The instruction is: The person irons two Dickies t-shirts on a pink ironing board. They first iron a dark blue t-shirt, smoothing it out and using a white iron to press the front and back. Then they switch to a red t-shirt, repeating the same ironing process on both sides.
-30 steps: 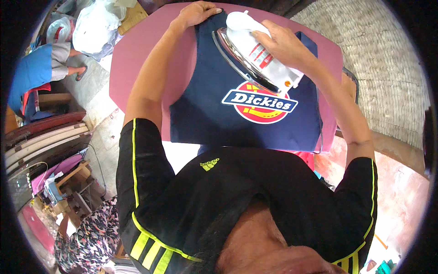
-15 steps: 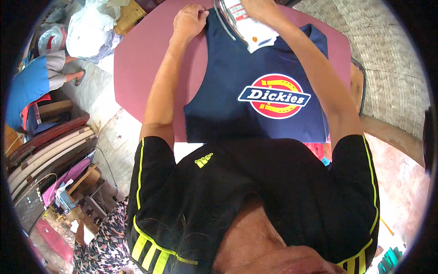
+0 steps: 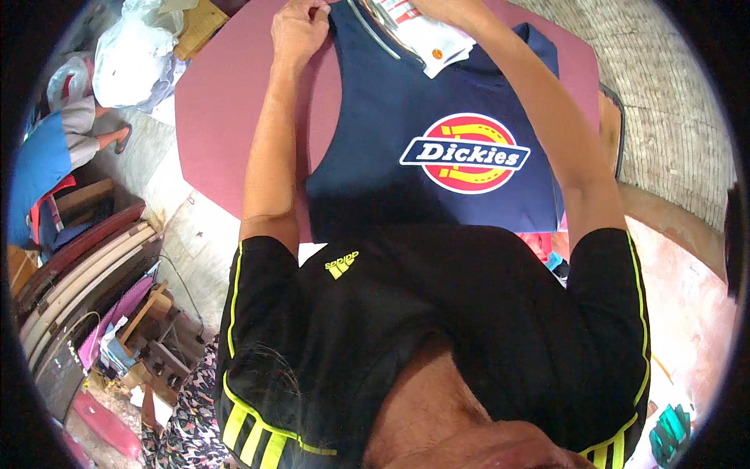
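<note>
A navy apron-like cloth (image 3: 367,164) with a round red and yellow emblem (image 3: 469,153) lies flat on a maroon tabletop (image 3: 226,117). At its far left corner my left hand (image 3: 303,30) is closed, fingers curled and pinching the cloth's edge. My right hand (image 3: 453,9) is at the top edge of the picture, its fingertips cut off. It is closed over a white pointed thing (image 3: 445,45) with red markings and an orange dot, whose kind I cannot make out. Beside that thing a thin grey curved strip (image 3: 379,33) lies over the cloth.
White plastic bags (image 3: 137,62) stand beyond the table's left side. A person in blue (image 3: 47,164) is at the far left. Stacked boards (image 3: 86,281) and wooden pieces lie at left. A person's patterned clothing (image 3: 191,414) shows lower left. A ribbed woven surface (image 3: 664,117) is at right.
The tabletop and cloth appear slightly higher and further left in the picture. My left hand has shifted up and left with the cloth's edge. The white thing sits slightly further from the grey strip.
</note>
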### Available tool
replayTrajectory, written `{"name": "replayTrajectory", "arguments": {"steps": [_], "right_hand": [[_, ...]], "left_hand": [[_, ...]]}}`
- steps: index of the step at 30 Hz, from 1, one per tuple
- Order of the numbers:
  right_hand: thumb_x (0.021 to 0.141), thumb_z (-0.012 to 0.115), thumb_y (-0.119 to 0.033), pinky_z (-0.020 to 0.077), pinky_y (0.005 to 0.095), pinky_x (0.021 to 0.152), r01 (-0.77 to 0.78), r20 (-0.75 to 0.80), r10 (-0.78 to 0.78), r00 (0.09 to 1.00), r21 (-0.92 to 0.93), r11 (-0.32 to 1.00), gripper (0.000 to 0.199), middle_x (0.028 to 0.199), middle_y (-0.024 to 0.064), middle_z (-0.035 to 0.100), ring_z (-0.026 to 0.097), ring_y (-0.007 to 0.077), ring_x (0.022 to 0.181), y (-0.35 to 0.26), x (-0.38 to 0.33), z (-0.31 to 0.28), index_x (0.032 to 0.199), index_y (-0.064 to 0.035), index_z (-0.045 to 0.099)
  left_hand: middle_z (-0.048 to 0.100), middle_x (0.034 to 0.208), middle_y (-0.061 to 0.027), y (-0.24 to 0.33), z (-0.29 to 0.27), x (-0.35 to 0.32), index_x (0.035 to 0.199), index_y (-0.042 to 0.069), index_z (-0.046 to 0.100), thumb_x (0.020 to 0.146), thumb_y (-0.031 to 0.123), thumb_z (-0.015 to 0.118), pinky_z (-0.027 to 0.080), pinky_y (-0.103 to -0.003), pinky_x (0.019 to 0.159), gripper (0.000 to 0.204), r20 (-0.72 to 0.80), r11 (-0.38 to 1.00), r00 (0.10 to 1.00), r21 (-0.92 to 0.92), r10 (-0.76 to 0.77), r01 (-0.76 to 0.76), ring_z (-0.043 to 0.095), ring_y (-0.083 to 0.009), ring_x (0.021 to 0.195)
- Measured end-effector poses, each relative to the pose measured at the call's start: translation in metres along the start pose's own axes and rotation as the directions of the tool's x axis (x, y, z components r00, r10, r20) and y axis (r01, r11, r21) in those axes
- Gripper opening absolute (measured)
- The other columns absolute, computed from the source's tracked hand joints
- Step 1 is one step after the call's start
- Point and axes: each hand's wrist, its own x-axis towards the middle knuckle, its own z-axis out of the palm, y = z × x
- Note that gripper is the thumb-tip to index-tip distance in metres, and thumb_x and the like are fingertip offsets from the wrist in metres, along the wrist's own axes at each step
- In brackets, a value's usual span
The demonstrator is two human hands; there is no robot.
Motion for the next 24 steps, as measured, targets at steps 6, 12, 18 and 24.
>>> {"name": "replayTrajectory", "arguments": {"steps": [6,12,18,24], "right_hand": [[0.099,0.052,-0.033,0.0465,0.0568,0.083,-0.015,0.125,0.015,0.992,0.005,1.000,0.042,0.101,0.0393,0.061,0.059,0.0541,0.099,0.006,-0.024,-0.009,0.109,0.0079,0.050],[0.100,0.051,-0.029,0.0467,0.0556,0.081,0.163,0.077,-0.167,0.983,0.059,0.985,0.037,0.098,0.0375,0.061,0.060,0.0532,0.096,0.021,-0.046,-0.015,0.109,0.0068,0.050],[0.100,0.051,-0.029,0.0476,0.0521,0.083,0.054,0.122,-0.050,0.991,-0.026,0.998,0.037,0.101,0.0367,0.061,0.061,0.0507,0.098,0.007,-0.038,-0.020,0.110,0.0067,0.050],[0.099,0.052,-0.035,0.0509,0.0471,0.076,0.036,0.171,-0.017,0.985,-0.109,0.993,0.044,0.096,0.0325,0.063,0.065,0.0440,0.086,0.034,-0.042,-0.046,0.106,0.0075,0.055]], "left_hand": [[0.067,0.085,-0.0178,0.007,-0.005,0.001,0.081,0.004,0.067,0.081,0.008,0.067,0.052,-0.044,0.076,0.005,0.029,0.999,0.999,0.031,-0.045,0.044,0.065,-0.0373,0.084],[0.067,0.088,-0.0177,0.017,-0.004,0.004,0.082,0.004,0.069,0.081,0.008,0.066,0.052,-0.042,0.077,0.005,0.043,0.988,0.988,-0.007,-0.151,0.152,0.066,-0.0360,0.085],[0.067,0.088,-0.0176,0.013,-0.003,-0.002,0.084,0.004,0.069,0.082,0.009,0.066,0.052,-0.042,0.077,0.006,0.015,0.991,0.991,-0.008,-0.134,0.134,0.065,-0.0364,0.086],[0.069,0.090,-0.0113,0.022,-0.004,0.000,0.093,0.007,0.072,0.085,0.023,0.070,0.053,-0.041,0.076,0.018,0.126,0.954,0.946,0.000,-0.299,0.301,0.066,-0.0306,0.084]]}}
